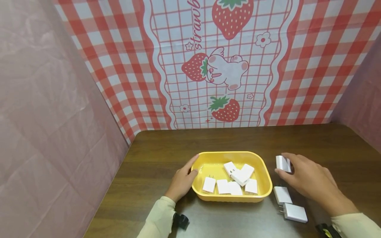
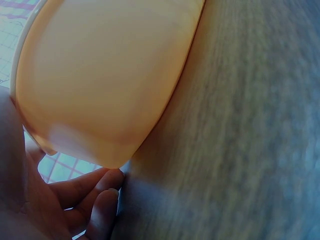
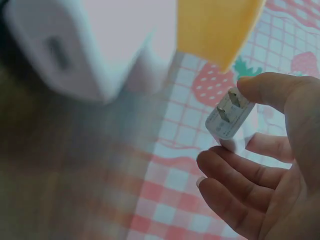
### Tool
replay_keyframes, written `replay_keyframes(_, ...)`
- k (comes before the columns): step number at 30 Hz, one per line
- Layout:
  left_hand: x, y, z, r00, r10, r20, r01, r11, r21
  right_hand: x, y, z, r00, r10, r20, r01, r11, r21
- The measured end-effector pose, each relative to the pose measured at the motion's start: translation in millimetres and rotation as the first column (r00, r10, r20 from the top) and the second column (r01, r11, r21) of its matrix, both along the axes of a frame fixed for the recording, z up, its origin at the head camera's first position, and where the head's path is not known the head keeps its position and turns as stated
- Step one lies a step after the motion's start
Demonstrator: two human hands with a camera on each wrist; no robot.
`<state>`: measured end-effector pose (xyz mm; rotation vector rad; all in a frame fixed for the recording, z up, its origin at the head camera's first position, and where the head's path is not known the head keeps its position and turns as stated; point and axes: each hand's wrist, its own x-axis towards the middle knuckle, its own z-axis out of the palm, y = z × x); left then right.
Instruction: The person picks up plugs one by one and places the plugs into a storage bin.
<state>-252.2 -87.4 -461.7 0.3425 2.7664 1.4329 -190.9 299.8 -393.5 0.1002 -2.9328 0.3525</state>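
A yellow plastic basket (image 1: 232,198) stands on the table with several white charger plugs (image 1: 245,173) in it, some overlapping. My left hand (image 1: 182,180) grips the basket's left end, thumb at the rim; in the left wrist view its fingers (image 2: 106,210) curl against the outer wall. Right of the basket, my right hand (image 1: 311,178) pinches a white charger plug (image 1: 282,164) between thumb and fingers. The right wrist view shows this plug's two metal prongs (image 3: 223,114) facing the camera. Two more charger plugs (image 1: 282,195) lie on the table below the right hand.
The brown wooden table (image 1: 160,145) ends at a back wall hung with a red-checked strawberry cloth (image 1: 119,66). A pinkish cloth (image 1: 59,132) hangs along the left side. Close to the right wrist camera, a blurred white plug (image 3: 75,50) fills the upper left.
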Motion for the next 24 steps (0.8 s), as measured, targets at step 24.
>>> replay_keyframes(24,0.9,0,0.2,1.0,-0.007,0.01,0.007,1.0,0.012,-1.4,-69,24.9,0.992,0.116,-0.046,-0.117,0.993,-0.024)
